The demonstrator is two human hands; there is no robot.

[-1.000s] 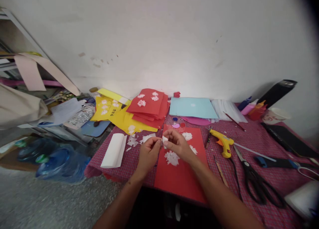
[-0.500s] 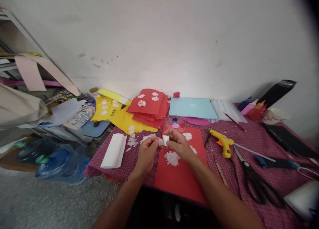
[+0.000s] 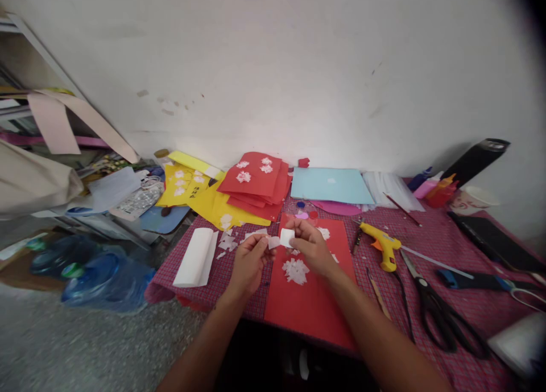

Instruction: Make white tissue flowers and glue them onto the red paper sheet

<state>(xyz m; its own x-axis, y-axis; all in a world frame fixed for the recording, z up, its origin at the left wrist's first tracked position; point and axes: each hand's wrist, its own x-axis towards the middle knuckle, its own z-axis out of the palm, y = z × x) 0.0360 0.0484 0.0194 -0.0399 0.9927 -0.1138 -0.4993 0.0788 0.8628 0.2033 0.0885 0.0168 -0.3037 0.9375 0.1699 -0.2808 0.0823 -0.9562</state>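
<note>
Between thumb and fingers my left hand (image 3: 251, 260) pinches a small thin piece of white tissue paper (image 3: 273, 242). My right hand (image 3: 313, 245) grips a small, thicker white square of folded paper (image 3: 287, 237), close beside the tissue piece. Both hands are above the upper left part of a red sheet of card (image 3: 309, 309). On that card lies a ruffled white paper flower (image 3: 295, 271), with smaller white flowers partly hidden behind my right hand. Torn paper scraps (image 3: 227, 242) and a folded white paper (image 3: 196, 258) rest to the left of my hands.
A yellow glue gun (image 3: 384, 245), large black-handled scissors (image 3: 443, 306) and a blue-black cutter (image 3: 469, 279) lie at the right. Behind are stacked red cards (image 3: 251, 178), a light blue sheet (image 3: 330, 185) and yellow paper (image 3: 209, 201). Paint bottles (image 3: 441, 192) stand near a black flask (image 3: 478, 161).
The tissue piece and the white square have come into fuller view between my fingers. My hands have drawn slightly apart, and the square now faces the camera.
</note>
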